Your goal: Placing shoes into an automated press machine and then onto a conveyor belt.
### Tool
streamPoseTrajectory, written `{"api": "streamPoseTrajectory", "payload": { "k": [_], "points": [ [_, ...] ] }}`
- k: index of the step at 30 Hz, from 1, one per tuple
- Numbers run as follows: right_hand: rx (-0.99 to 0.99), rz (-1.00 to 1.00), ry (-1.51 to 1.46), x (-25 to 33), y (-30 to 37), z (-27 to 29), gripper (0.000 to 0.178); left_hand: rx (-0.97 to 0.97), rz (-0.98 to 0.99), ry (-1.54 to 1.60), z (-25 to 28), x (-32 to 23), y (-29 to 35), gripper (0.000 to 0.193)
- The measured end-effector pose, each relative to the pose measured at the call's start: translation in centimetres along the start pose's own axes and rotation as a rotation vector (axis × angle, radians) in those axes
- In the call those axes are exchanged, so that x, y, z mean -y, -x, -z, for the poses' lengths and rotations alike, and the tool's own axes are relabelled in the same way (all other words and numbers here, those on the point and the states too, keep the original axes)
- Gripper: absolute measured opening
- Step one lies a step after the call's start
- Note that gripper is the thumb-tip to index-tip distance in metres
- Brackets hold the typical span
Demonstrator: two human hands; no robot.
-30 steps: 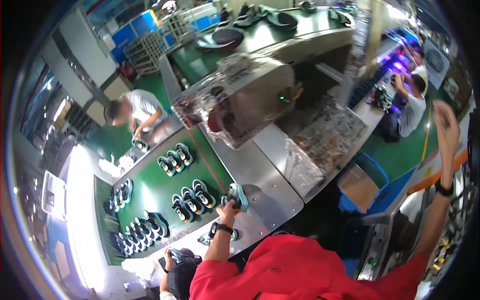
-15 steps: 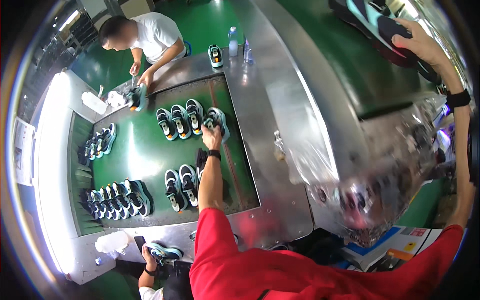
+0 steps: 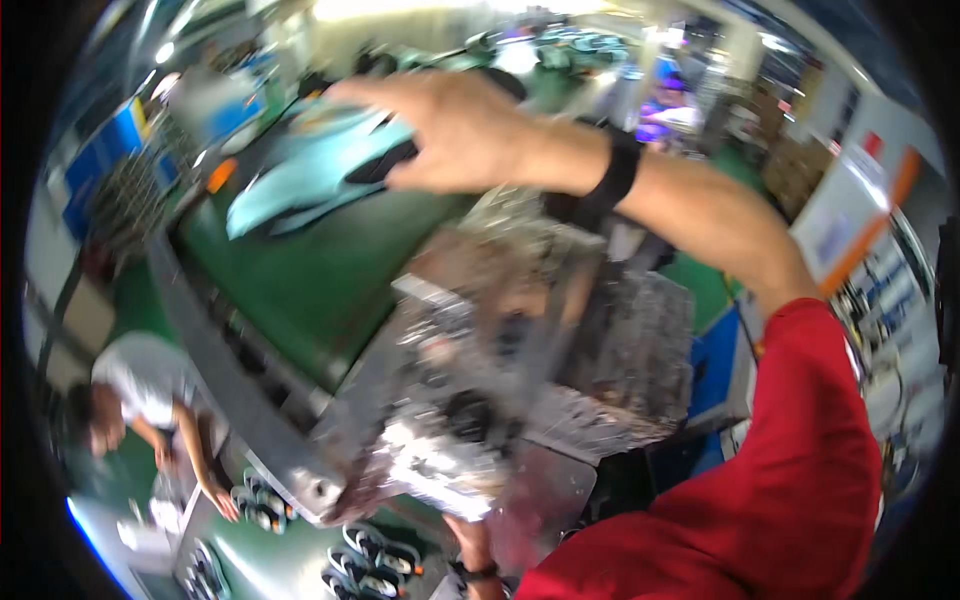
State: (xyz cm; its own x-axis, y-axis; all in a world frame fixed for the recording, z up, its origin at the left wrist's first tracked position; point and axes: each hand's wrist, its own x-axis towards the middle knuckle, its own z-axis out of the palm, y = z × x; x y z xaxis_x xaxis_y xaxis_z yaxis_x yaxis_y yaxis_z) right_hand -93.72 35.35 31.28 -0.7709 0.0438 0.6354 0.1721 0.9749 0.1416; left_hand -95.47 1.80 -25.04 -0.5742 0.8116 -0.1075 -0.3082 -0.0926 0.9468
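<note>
A teal and black sports shoe (image 3: 310,165), smeared by motion, is over the green belt at the upper left. Its black end lies between the thumb and fingers of my right hand (image 3: 455,130), which is closed on it. My right arm reaches across from the right, with a black band at the wrist. At the lower edge, my left hand (image 3: 468,540) shows in part beside crumpled clear film (image 3: 435,470). Its fingers are hidden, so what it holds, if anything, cannot be seen. Several dark sports shoes (image 3: 370,560) with orange marks lie left of it.
A metal-edged green conveyor belt (image 3: 290,285) runs away ahead of me. Film-wrapped machinery (image 3: 620,350) stands in the middle. A person in a white top (image 3: 150,375) bends at the lower left, one hand near more shoes. Blurred shoes (image 3: 580,45) lie far back.
My view has swung right and up. The right hand with its shoe now appears at the upper left over the belt. My left hand no longer shows on a shoe and sits by the film.
</note>
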Motion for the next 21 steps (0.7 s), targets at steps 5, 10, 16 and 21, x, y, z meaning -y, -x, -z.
{"api": "streamPoseTrajectory", "payload": {
  "k": [5, 10, 16, 21],
  "points": [
    [-0.216, 0.168, 0.07, 3.3, 11.1, 11.4, 0.092, 0.526, 0.488, 0.478, -15.5, -16.8, 7.0, 0.028],
    [-0.151, 0.04, 0.321, 9.3, 26.7, 21.2, 0.072, 1.164, 0.557, 0.779, -26.5, -26.3, 6.9, 0.077],
    [0.143, -0.433, 0.579, 20.3, 43.8, 31.9, 0.064, 1.264, 1.066, 0.94, -38.4, -26.2, 16.7, 0.063],
    [-0.574, -1.289, -0.378, 32.6, 56.7, 37.7, 0.08, 1.345, 0.878, 0.556, -45.3, -21.6, 28.6, 0.056]
  ]
}}
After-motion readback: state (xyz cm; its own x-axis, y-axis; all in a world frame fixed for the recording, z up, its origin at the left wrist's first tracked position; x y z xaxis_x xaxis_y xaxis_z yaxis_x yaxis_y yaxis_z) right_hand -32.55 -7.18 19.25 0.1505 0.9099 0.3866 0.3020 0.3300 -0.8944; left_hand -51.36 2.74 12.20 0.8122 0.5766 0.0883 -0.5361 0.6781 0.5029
